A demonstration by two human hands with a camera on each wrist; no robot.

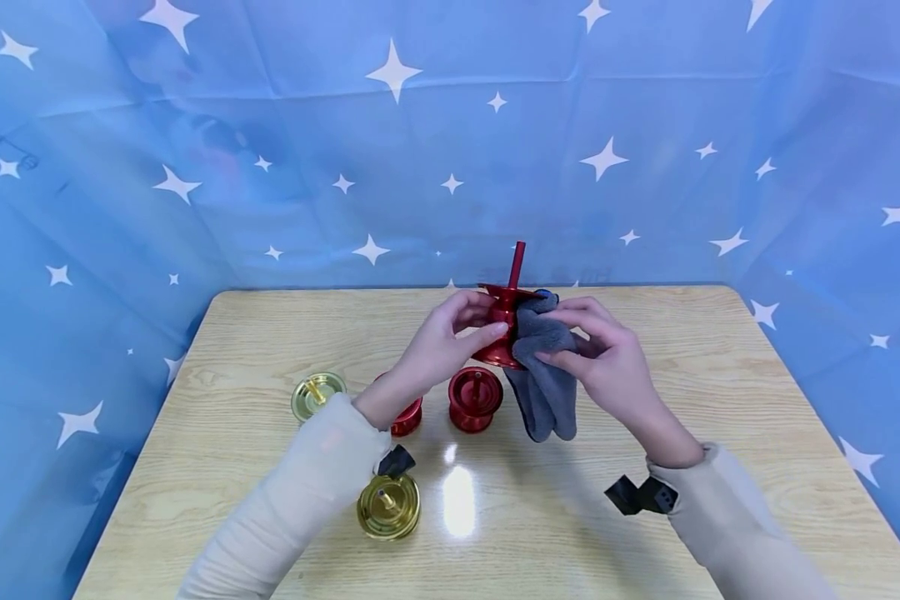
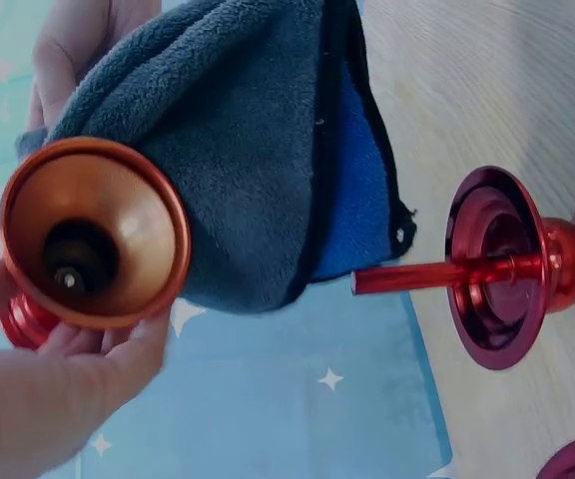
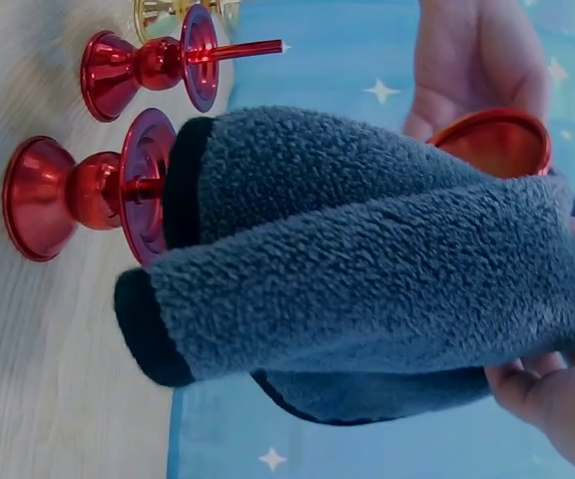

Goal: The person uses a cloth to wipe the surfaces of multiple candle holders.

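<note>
Aloft over the table (image 1: 682, 375), the red holder (image 1: 504, 315) — slightly tilted — sits gripped between thumb and curled fingers of the left hand (image 1: 441, 340), while the right hand (image 1: 607, 354) pinches the cloth (image 1: 543, 371) against it.

A blue backdrop (image 1: 390, 183) patterned with white stars hangs behind the wood-grain tabletop (image 1: 720, 392). Two red stands (image 1: 476, 402) stand upright there, near a pale gold stand (image 1: 317, 397) and a deeper gold stand (image 1: 388, 512). A bright glare (image 1: 459, 500) marks the surface.

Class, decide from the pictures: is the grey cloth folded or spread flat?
Folded, loosely: the grey cloth hangs from the right hand in overlapping layers.
</note>
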